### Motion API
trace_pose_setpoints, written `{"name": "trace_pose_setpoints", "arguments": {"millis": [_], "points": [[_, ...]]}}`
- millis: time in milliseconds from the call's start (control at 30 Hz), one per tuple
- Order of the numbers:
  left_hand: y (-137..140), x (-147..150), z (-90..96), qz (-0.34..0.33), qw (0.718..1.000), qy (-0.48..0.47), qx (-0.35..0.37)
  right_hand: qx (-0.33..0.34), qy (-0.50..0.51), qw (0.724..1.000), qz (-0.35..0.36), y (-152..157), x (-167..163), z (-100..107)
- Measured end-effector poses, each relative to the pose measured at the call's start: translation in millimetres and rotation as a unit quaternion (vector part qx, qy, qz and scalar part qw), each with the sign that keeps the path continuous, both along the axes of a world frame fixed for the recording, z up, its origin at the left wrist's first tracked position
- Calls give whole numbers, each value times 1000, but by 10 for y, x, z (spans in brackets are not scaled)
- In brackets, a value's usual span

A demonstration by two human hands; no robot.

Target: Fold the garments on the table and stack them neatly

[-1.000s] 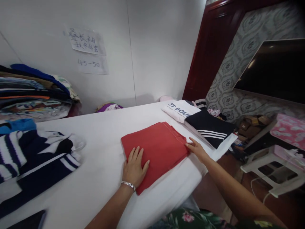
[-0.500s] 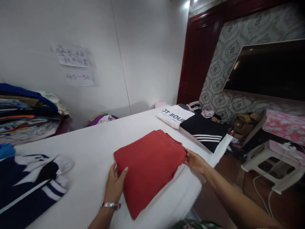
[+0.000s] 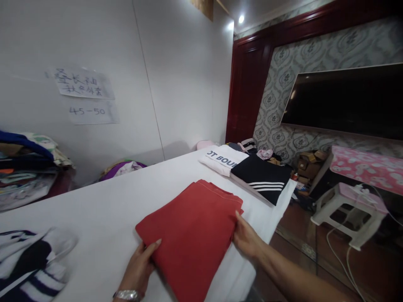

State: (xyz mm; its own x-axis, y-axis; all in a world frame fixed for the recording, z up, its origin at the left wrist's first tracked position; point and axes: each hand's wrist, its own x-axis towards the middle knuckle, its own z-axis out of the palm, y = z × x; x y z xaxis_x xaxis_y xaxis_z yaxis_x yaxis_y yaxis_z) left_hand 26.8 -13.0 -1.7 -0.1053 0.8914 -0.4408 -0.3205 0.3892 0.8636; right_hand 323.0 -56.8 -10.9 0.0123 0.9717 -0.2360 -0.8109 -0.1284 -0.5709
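Seemingly, garment (image 3: 192, 235) spans left grip (image 3: 137, 265) to right grip (image 3: 247, 237).

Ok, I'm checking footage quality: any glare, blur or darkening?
Head view: glare on the wall beside the ceiling light; a glint on the television; striped clothing, lower left, looks soft; red garment fairly clear; top right corner dark.

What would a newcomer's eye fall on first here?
The folded red garment, low in the middle, held at its sides by the left hand and right hand. After that, the black garment with white stripes at the far right of the white table, and the big dark screen on the patterned wall, upper right.
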Motion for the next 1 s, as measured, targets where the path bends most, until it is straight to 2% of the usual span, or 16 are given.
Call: {"name": "trace_pose_setpoints", "arguments": {"millis": [200, 267, 433, 500, 667, 900, 1000], "points": [[15, 23, 105, 30, 999, -23, -13, -28, -99, 993, 63, -114, -112, 30], [16, 22, 140, 42, 999, -24, -7, -50, -82, 993, 63, -97, -132, 18], [9, 5, 143, 43, 998, -34, -12, -78, 55, 994, 58, -40, -266, 26], [4, -2, 134, 40, 998, -44, -8, -90, 58, 993, 53, -42, -333, 28], [-9, -11, 136, 43, 998, -37, -10, -115, -23, 992, 41, -64, -441, -26], [11, -35, 135, 39, 998, -37, -26, -84, 99, 990, 49, -57, -559, -61], [22, -58, 126, 21, 998, -41, -37, -82, 111, 989, 54, -60, -595, -46]]}}
